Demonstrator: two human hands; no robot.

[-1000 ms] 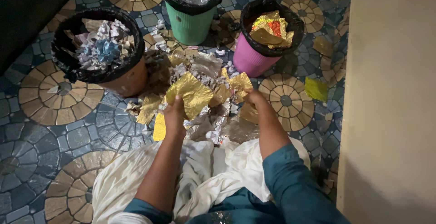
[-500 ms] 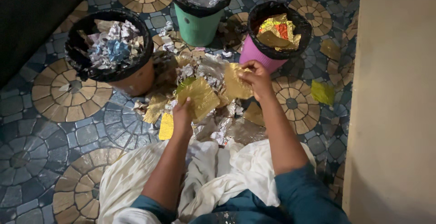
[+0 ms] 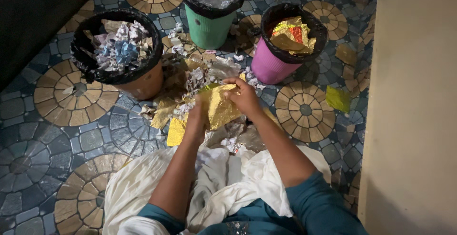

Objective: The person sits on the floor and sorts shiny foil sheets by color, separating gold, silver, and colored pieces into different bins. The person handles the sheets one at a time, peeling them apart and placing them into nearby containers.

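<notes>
Gripping one gold foil wrapper (image 3: 220, 105), left hand (image 3: 196, 116) and right hand (image 3: 245, 97) meet below pink bin (image 3: 271, 66).

packages: none | labels: none | signs: none | screens: none

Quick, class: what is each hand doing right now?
Left hand: closed on the gold foil sheet.
Right hand: closed on the same gold foil sheet, at its upper edge.

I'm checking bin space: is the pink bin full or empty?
Nearly full. The pink bin holds gold and red foil sheets piled almost up to its black-lined rim.
</notes>
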